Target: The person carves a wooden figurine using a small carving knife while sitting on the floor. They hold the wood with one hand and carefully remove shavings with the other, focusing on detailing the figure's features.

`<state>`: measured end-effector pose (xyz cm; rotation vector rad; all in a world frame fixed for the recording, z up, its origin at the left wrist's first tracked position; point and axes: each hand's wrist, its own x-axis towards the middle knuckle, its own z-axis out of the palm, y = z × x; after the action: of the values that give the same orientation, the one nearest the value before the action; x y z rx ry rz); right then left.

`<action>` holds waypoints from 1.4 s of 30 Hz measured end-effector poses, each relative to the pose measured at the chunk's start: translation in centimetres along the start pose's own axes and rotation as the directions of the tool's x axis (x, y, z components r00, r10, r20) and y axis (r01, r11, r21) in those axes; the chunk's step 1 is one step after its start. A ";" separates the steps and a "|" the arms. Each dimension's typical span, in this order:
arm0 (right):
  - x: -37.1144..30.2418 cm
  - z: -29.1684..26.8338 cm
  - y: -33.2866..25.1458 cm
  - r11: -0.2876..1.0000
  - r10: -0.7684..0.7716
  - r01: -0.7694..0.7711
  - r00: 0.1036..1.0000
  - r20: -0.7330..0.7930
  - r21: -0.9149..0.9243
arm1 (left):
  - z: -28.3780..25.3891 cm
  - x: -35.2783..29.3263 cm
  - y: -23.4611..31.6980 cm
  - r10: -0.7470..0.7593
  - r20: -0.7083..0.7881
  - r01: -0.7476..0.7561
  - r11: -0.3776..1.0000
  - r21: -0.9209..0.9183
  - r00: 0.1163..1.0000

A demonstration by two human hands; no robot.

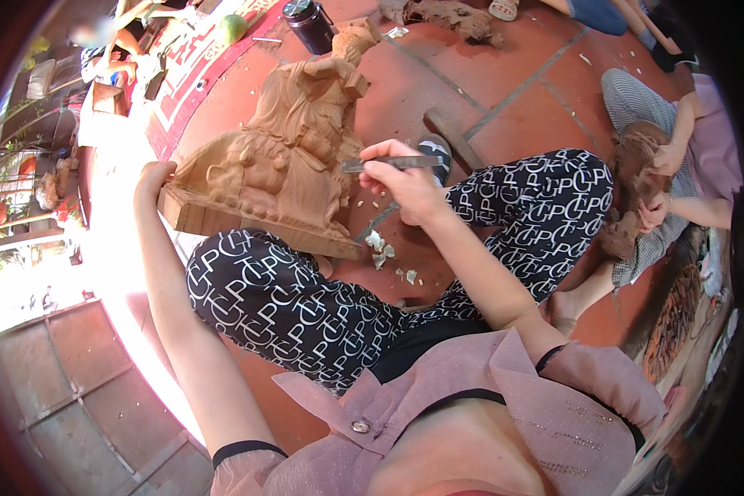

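Note:
A light-brown wooden statue (293,169) leans across the floor in front of me, its flat base turned to my lower left. It is carved with a draped figure and rounded shapes. My left hand (152,177) is closed over the left corner of the base. In my right hand (405,186) is a slim grey metal carving chisel (417,162), pinched between thumb and fingers. Its left end points at the statue's right side; I cannot tell if it touches the wood. Pale wood chips (379,248) lie beneath, between my legs in patterned trousers.
A brown wooden bar (453,139) lies beyond my right hand, beside a dark sandal (436,153). A black jar (310,26) and rough driftwood (455,21) stand farther off. On the right, another person's hands hold a dark wooden piece (636,174). A red patterned mat (198,74) is far left.

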<state>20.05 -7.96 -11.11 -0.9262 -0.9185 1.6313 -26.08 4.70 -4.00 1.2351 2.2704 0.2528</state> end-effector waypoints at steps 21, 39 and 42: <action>4.7 -7.8 -8.0 0.947 -0.257 0.241 0.965 -0.052 -0.214 | 0.0 -2.1 2.2 0.016 0.106 -0.014 1.000 -0.020 0.994; 15.9 -1.6 6.3 0.880 -0.355 0.408 0.905 0.236 -0.242 | 0.6 -6.3 5.0 0.055 0.064 -0.038 0.968 -0.249 0.996; 16.1 -1.7 6.3 0.668 -0.560 0.674 0.735 0.383 -0.316 | 0.3 -3.6 3.8 -0.130 0.142 0.170 0.928 -0.331 0.981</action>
<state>15.86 6.61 -19.70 -0.5748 -1.6313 0.9547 -21.61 3.82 -1.43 0.8690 2.0957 0.4814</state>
